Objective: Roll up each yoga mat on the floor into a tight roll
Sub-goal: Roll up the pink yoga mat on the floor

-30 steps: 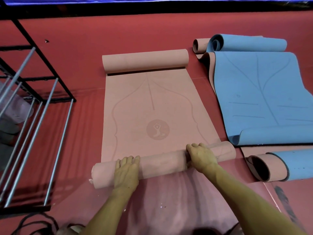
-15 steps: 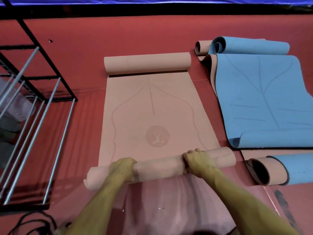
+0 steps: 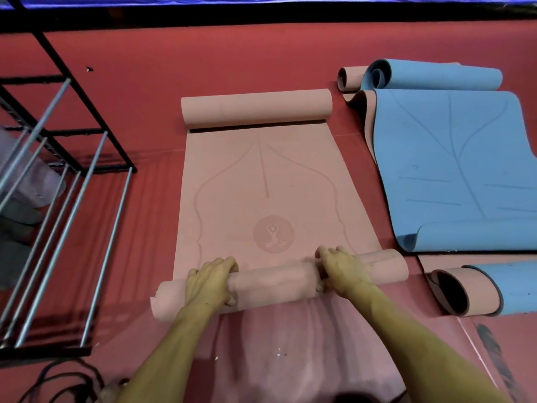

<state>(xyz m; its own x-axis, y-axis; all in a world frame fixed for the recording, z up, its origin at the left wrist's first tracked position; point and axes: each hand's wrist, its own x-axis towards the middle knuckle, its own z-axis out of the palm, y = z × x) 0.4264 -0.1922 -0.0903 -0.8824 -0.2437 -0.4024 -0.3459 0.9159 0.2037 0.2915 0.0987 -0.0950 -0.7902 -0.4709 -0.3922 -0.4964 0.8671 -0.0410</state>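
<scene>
1. The pink yoga mat [image 3: 261,181] lies on the red floor [image 3: 162,68], its near end in a roll [image 3: 273,282], its far end curled.
2. The left hand [image 3: 210,282] and right hand [image 3: 344,270] both curl over and clasp that roll.
3. A blue yoga mat [image 3: 453,158] lies well to the right, half unrolled.

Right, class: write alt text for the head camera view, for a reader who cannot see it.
Two bare hands, left hand and right hand, grip the rolled near end of a pink yoga mat on a red floor; its far end is curled too. A partly unrolled blue mat lies to the right, a metal rack to the left.
</scene>
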